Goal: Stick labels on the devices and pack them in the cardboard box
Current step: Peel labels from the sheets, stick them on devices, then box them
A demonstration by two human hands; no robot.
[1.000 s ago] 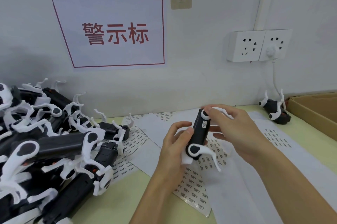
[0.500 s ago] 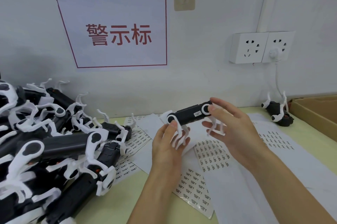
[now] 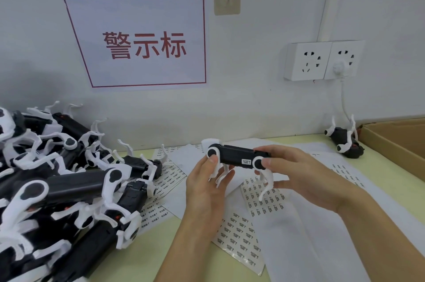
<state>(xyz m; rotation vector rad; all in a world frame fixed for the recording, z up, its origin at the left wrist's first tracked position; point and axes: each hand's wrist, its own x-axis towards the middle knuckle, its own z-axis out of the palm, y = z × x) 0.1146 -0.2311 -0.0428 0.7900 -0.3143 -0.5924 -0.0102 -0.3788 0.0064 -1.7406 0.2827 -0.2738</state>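
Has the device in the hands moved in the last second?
Yes. The held device has turned from upright to lying level and risen, judged against the label sheets on the table.

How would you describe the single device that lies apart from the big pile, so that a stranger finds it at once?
Look under the white wall sockets, at the right end of the table. There, just left of the cardboard box, lies one black device with white legs. Unlike the others, it lies alone, with its legs pointing up.
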